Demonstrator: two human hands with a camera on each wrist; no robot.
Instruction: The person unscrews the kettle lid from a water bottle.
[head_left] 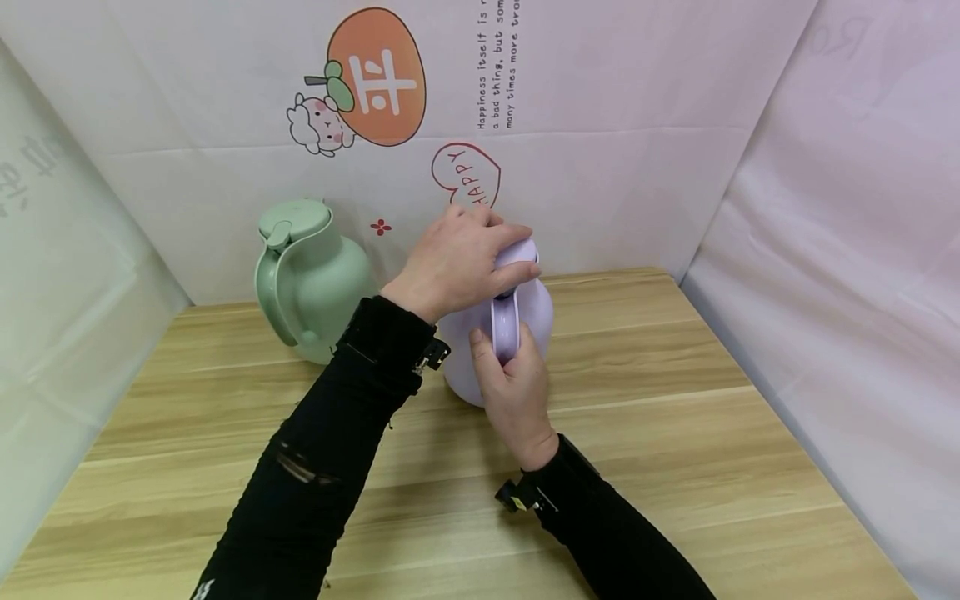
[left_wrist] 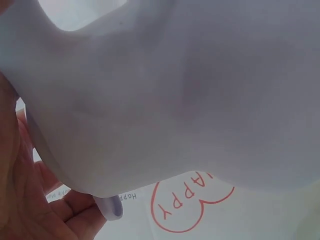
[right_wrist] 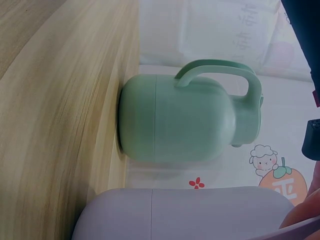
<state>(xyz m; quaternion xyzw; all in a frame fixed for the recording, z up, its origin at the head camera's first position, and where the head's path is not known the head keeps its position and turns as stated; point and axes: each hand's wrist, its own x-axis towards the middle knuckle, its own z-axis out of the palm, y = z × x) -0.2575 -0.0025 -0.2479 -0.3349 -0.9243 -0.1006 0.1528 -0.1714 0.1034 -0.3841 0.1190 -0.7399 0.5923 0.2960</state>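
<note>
A light purple vacuum jug (head_left: 459, 358) stands upright on the wooden table. Over its top lies my left hand (head_left: 453, 258), the thumb and fingers gripping around the lid (head_left: 517, 252). In the left wrist view, fingertips (left_wrist: 80, 210) reach a small purple piece at the jug's mouth (left_wrist: 109, 206). My right hand (head_left: 517, 400) holds the jug's handle (head_left: 506, 321) low down, with the thumb along its left side. The right wrist view shows the purple jug body (right_wrist: 190, 215) close by, and only a bit of finger at the edge.
A green vacuum jug (head_left: 322, 283) stands to the left at the back of the wooden table (head_left: 637, 467), its handle toward the front left. Behind it hangs a white printed cloth (head_left: 615, 133), and white cloth sides (head_left: 847, 250) flank the table.
</note>
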